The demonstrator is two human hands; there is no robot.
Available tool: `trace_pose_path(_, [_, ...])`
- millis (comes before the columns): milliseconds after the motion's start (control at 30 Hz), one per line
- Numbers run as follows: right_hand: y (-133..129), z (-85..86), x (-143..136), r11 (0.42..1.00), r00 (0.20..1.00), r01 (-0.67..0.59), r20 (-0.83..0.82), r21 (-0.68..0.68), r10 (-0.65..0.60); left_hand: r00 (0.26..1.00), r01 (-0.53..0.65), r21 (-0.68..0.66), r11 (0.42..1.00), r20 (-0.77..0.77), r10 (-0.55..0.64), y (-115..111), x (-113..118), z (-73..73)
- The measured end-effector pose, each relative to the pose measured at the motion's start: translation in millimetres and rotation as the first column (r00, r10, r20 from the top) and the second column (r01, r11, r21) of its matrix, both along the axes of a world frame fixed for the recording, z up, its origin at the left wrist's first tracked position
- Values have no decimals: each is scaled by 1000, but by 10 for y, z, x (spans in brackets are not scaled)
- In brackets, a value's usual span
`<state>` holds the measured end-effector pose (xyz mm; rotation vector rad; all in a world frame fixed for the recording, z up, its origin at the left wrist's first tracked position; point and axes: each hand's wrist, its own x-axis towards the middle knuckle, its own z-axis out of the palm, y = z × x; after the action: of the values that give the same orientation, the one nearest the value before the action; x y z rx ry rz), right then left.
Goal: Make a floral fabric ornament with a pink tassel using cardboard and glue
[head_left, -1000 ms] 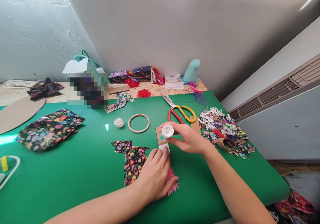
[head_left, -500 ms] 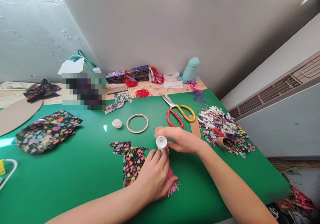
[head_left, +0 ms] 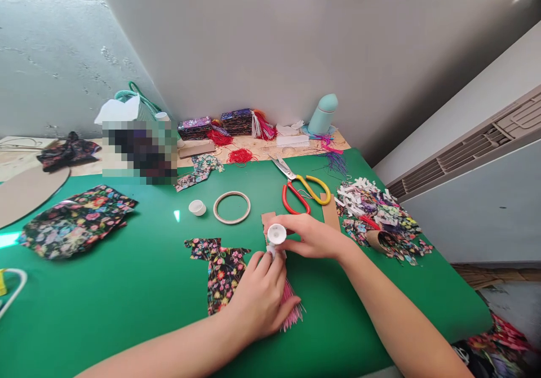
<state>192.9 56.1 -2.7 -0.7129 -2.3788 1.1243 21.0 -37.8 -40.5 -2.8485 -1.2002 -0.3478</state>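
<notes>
My right grip (head_left: 310, 236) holds a white tube (head_left: 276, 234); my left grip (head_left: 260, 296) spreads over pink fringe (head_left: 290, 323). Apparent step: applying; next needs steadiness.

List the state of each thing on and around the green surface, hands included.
Right hand: closed around the white tube.
White tube: held, round end up.
Left hand: pressed down, thumb spread.
Pink tassel: strands fanned out, partly covered.
Scissors: lying down, handles spread.
Small white cap: loose on the green surface.
Pale ring: lying flat.
Turquoise bottle: standing, top on.
</notes>
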Motion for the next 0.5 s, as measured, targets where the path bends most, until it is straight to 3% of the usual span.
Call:
trace_pose_path(233, [33,-69,13,994,1000,18,-3,108,-17,1000,-3,6,1000,-14,3,12,9,5])
trace_pose_path(433, [16,7,90,988,973,153,-182,34,-145,1000,-6,-9,1000,-18,6,8,5,9])
trace_pose_path(500, [10,38,109,989,976,146,-166,-7,-145,1000,-4,-9,1000,-19,4,4,5,8])
